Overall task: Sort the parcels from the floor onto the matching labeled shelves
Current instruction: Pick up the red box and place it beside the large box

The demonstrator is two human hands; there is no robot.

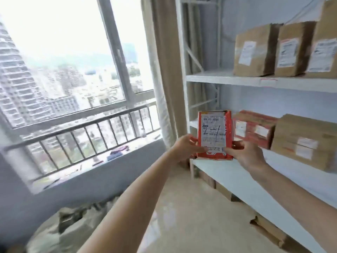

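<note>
The red parcel (215, 135), judged light and fairly stiff, is pinched upright by its lower corners between the left hand (187, 146) and right hand (246, 155), at the left end of the middle shelf (242, 181).

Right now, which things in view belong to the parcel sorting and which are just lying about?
Job: red parcel marked 2-1, held by left hand and right hand; middle shelf; shelved red parcel; brown boxes.
Lying about: curtain, window railing, small items on windowsill.
</note>
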